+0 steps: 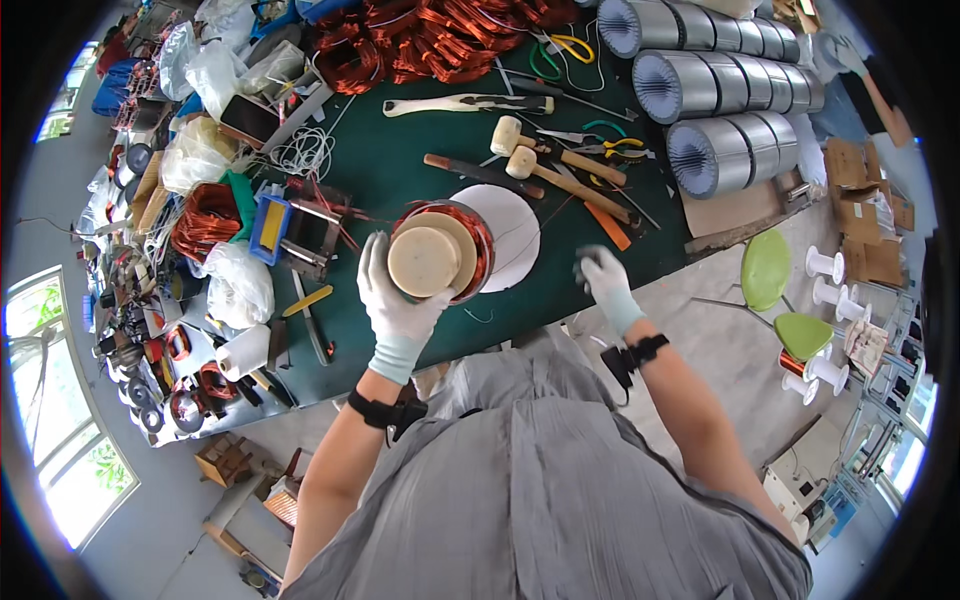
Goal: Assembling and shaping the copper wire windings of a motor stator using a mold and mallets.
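Observation:
My left hand (398, 300), in a white glove, wraps its thumb and fingers round the side of a stepped round beige block (424, 262). This block sits on a stator with red copper windings (481, 238), whose rim shows around it. Under the stator's right side, a white round disc (515, 235) lies on the green table (375, 150). My right hand (603, 280), gloved too, hovers by the table's front edge, apart from the stator. Its dark-tipped fingers are loosely bent and apart, with nothing seen in them.
Beyond the disc lie two mallets (575, 186), a dark wooden bar (482, 175) and pliers (610, 145). Copper coils (430, 40) are heaped at the back. Steel stator cores (735, 155) stand at the far right. A blue box (270, 230) sits left, a green stool (765, 270) right.

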`<move>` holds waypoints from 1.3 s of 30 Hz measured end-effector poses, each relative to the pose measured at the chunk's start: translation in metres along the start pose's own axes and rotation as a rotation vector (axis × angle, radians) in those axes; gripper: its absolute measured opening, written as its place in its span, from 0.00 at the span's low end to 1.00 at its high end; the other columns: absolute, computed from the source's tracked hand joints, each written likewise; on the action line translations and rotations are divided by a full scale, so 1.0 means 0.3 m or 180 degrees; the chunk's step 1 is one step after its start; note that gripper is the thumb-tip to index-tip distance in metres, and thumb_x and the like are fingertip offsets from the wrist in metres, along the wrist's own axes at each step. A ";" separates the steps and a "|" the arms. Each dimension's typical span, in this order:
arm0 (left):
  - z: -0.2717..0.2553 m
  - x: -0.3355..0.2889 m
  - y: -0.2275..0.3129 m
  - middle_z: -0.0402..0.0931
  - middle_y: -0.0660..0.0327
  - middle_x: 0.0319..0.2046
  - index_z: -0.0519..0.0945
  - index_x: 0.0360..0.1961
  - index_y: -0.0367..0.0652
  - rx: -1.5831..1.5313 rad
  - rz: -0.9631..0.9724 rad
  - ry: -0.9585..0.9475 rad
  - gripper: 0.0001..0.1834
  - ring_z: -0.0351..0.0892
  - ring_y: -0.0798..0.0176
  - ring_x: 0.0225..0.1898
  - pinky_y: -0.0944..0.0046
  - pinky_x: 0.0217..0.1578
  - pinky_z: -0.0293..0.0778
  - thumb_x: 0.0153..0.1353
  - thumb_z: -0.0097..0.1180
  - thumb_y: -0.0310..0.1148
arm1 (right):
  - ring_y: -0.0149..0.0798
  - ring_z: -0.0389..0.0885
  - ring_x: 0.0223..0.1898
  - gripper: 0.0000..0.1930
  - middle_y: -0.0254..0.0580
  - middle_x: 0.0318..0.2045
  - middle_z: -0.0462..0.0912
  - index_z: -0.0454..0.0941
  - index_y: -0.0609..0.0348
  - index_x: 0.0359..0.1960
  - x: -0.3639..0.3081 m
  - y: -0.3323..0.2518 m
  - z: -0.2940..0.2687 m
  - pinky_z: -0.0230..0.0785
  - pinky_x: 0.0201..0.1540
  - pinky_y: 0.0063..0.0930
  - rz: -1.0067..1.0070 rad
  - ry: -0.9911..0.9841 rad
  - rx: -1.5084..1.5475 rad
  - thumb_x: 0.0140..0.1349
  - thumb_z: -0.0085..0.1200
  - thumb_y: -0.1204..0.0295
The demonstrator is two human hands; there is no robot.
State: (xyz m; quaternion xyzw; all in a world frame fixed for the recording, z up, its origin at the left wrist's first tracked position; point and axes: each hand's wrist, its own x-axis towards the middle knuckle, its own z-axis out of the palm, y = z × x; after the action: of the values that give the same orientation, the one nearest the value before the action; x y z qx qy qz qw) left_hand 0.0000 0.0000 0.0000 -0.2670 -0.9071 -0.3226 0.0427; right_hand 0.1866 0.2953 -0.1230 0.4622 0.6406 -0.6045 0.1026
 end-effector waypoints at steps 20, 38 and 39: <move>0.145 -0.028 0.108 0.69 0.46 0.63 0.68 0.65 0.39 -0.0390 -0.0830 0.0840 0.54 0.66 0.40 0.65 0.43 0.64 0.67 0.33 0.80 0.39 | 0.63 0.82 0.46 0.18 0.55 0.39 0.85 0.77 0.58 0.48 0.406 -0.685 -0.155 0.74 0.50 0.47 -0.1382 0.0223 -0.3364 0.55 0.58 0.67; 0.108 -0.040 0.089 0.71 0.46 0.60 0.72 0.62 0.43 -0.0818 -0.0421 0.1143 0.50 0.70 0.37 0.62 0.40 0.62 0.67 0.37 0.79 0.50 | 0.49 0.81 0.25 0.11 0.51 0.23 0.78 0.76 0.62 0.46 -0.593 -0.573 0.053 0.71 0.30 0.45 -0.2283 -0.0450 -0.2646 0.71 0.55 0.67; 0.116 -0.026 0.073 0.72 0.46 0.59 0.72 0.62 0.42 -0.0763 -0.0395 0.1141 0.50 0.70 0.37 0.61 0.40 0.62 0.67 0.38 0.79 0.51 | 0.47 0.79 0.22 0.09 0.49 0.21 0.77 0.77 0.61 0.43 -0.636 -0.660 0.069 0.69 0.28 0.42 -0.2382 -0.0305 -0.2578 0.71 0.54 0.67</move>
State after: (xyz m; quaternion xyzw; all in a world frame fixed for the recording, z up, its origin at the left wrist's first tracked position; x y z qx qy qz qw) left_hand 0.0211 0.0318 -0.0169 -0.1523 -0.8549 -0.4723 0.1513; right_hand 0.1412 0.2193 0.1382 0.0986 0.9371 -0.3253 0.0793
